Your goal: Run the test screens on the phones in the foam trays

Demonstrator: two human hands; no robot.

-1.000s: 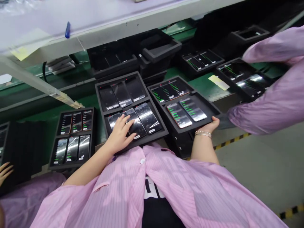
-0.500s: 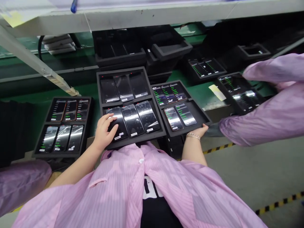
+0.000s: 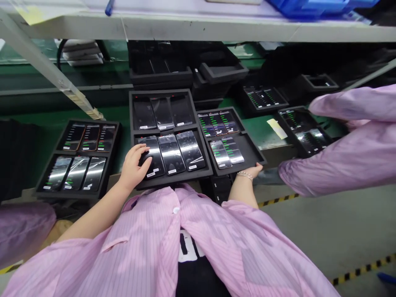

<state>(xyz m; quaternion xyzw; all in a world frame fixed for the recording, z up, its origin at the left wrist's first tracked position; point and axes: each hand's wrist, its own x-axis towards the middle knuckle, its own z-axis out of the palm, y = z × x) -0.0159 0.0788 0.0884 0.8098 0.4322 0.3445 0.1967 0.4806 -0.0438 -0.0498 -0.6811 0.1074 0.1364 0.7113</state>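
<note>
Several dark phones lie in two rows in the black centre tray (image 3: 163,180). Over its lower left phone (image 3: 154,165) rests my left hand (image 3: 136,165), fingers spread and touching the phone's left side, holding nothing. My right hand (image 3: 252,171) is at the lower right corner of the right tray (image 3: 255,154), its fingers mostly hidden at or under the rim. That tray carries phones with green text on their screens, and the right part of its lower row holds no phone. It overlaps or adjoins the centre tray's right edge.
At left sits another phone tray (image 3: 113,159). Dark tray stacks (image 3: 161,78) stand behind, below a white shelf (image 3: 185,31) with a blue bin (image 3: 303,8). A person's pink sleeves (image 3: 340,173) reach toward a tray (image 3: 305,132) at right. Yellow paper (image 3: 276,128) lies on the green bench.
The view has shifted, showing more of the shelf and the blue bin. My left hand keeps its place on the phone, and my right hand stays at the tray corner.
</note>
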